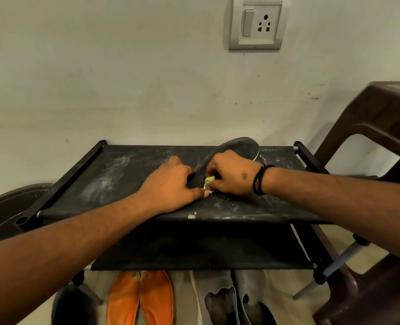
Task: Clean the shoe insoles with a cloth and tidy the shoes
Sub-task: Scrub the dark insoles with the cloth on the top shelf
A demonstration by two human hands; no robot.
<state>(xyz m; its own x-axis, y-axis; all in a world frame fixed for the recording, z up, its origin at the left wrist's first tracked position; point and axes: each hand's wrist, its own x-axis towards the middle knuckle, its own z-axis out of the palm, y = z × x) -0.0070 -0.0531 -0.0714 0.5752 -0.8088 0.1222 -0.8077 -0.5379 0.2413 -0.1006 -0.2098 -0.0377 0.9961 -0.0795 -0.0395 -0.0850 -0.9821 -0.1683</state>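
Dark insole (237, 147) lies on dusty top shelf (114, 174) of the black rack, toe end toward wall; its near half is hidden under both hands. Cloth (209, 179) mostly hidden, only a yellow-green scrap visible in the right hand (231, 175), whose fingers are clenched around it, knuckles up. Left hand (170, 186) presses the insole's near end, fingers curled over its edge. Orange insoles (140, 299) below, cut off by frame.
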